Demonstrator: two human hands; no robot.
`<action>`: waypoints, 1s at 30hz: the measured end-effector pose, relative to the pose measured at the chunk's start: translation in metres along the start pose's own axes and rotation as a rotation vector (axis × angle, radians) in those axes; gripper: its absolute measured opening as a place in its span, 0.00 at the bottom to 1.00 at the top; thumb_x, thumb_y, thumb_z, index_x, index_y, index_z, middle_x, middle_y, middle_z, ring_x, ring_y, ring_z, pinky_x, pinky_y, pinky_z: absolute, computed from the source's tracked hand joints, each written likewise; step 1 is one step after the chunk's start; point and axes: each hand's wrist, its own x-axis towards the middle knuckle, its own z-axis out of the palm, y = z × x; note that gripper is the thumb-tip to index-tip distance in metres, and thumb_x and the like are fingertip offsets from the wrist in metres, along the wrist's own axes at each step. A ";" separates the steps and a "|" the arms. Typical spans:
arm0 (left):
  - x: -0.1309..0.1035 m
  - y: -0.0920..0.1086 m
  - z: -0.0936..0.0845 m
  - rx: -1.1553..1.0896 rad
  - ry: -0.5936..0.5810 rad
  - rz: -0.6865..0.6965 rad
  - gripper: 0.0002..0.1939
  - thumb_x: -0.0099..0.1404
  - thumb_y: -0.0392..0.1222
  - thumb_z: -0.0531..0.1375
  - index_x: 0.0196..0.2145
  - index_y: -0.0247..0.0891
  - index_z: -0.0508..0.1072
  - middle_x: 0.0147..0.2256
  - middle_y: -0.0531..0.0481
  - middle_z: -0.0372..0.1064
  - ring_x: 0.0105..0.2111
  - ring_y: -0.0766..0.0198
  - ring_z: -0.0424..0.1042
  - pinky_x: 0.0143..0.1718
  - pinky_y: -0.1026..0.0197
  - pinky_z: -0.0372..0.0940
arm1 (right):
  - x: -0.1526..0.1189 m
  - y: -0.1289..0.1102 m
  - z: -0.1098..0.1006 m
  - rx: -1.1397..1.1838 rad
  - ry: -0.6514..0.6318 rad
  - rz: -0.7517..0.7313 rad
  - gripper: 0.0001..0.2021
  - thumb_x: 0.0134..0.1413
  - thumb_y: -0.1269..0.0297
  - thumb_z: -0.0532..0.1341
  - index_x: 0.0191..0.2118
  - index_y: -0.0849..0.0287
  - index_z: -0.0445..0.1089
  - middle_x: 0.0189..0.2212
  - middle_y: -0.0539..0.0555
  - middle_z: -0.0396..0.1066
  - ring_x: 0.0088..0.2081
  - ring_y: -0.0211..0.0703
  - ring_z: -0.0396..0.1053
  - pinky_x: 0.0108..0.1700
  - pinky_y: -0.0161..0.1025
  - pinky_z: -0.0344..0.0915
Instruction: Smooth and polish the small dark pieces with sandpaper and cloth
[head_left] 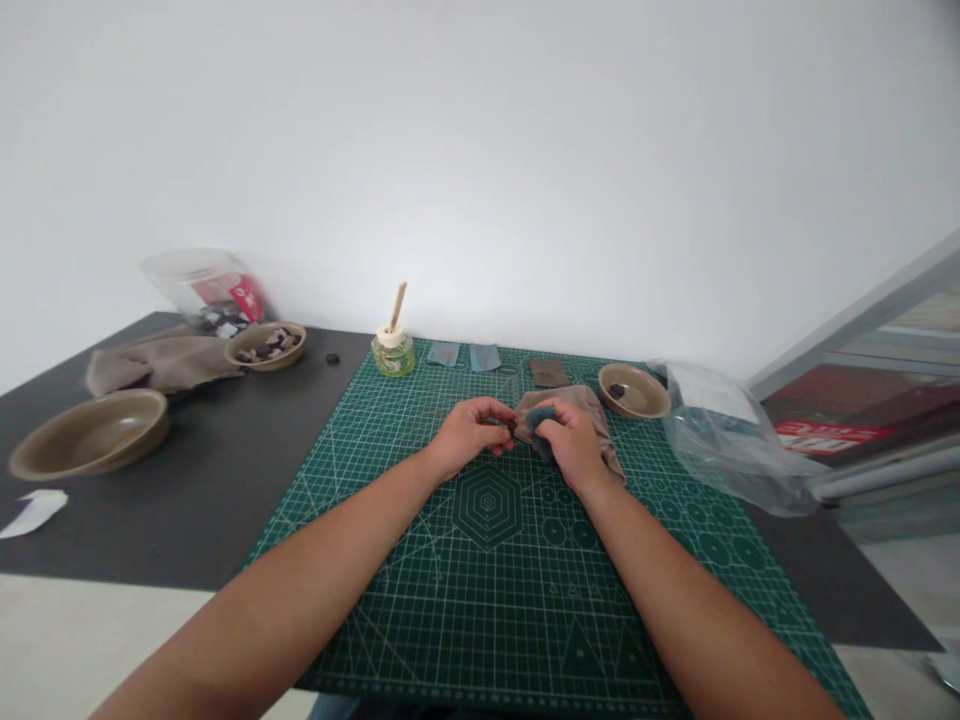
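Over the green cutting mat [405, 640], my two hands work close together. My left hand [471, 437] is closed in a pinch on a small dark brown piece [511, 427], mostly hidden by the fingertips. Just to its right, my right hand [576, 447] grips a folded dark grey-green pad [541, 432], whose exact kind I cannot make out. A crumpled brown cloth [606, 432] lies behind and under the right hand. Beyond the cloth, a tan bowl [651, 402] on the right has a few dark pieces [617, 391] in it.
Two bluish squares [444, 354] and a brown square [548, 373] lie along the mat's back edge, near a reed diffuser bottle [394, 355]. Left are a bowl of small pieces [270, 347], another bowl [94, 435], cloth [165, 365] and a clear jar [202, 290]. Right: a plastic bag [735, 450].
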 end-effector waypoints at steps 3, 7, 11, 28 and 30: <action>0.001 -0.001 -0.001 0.003 -0.010 0.003 0.13 0.46 0.26 0.58 0.33 0.31 0.70 0.26 0.50 0.71 0.22 0.69 0.71 0.21 0.68 0.64 | -0.001 -0.003 0.001 -0.011 -0.024 -0.011 0.08 0.34 0.68 0.54 0.24 0.59 0.68 0.16 0.48 0.65 0.19 0.38 0.61 0.20 0.34 0.56; 0.001 -0.002 -0.001 -0.006 -0.016 0.004 0.14 0.45 0.25 0.58 0.32 0.31 0.70 0.25 0.52 0.71 0.22 0.70 0.70 0.21 0.68 0.65 | -0.001 -0.005 0.001 -0.070 -0.036 -0.044 0.07 0.35 0.68 0.54 0.25 0.59 0.68 0.18 0.49 0.67 0.21 0.38 0.62 0.23 0.34 0.58; 0.002 0.000 0.001 -0.013 -0.012 -0.006 0.13 0.45 0.25 0.58 0.32 0.31 0.70 0.24 0.53 0.70 0.21 0.70 0.70 0.22 0.67 0.66 | -0.001 -0.006 0.001 -0.109 -0.040 -0.066 0.07 0.36 0.68 0.54 0.25 0.60 0.69 0.18 0.49 0.67 0.21 0.38 0.62 0.23 0.34 0.58; 0.001 0.003 0.002 0.030 -0.041 -0.024 0.12 0.45 0.25 0.58 0.31 0.30 0.71 0.24 0.52 0.70 0.21 0.71 0.69 0.23 0.68 0.65 | 0.000 -0.005 0.001 -0.223 -0.019 -0.083 0.07 0.39 0.67 0.55 0.26 0.59 0.69 0.19 0.49 0.68 0.23 0.40 0.63 0.25 0.36 0.58; 0.001 0.003 0.002 0.039 -0.045 -0.025 0.12 0.45 0.25 0.58 0.31 0.30 0.71 0.24 0.52 0.70 0.21 0.71 0.69 0.23 0.68 0.65 | 0.000 -0.005 0.001 -0.237 -0.015 -0.082 0.07 0.39 0.67 0.55 0.26 0.59 0.69 0.20 0.50 0.68 0.24 0.41 0.64 0.26 0.36 0.59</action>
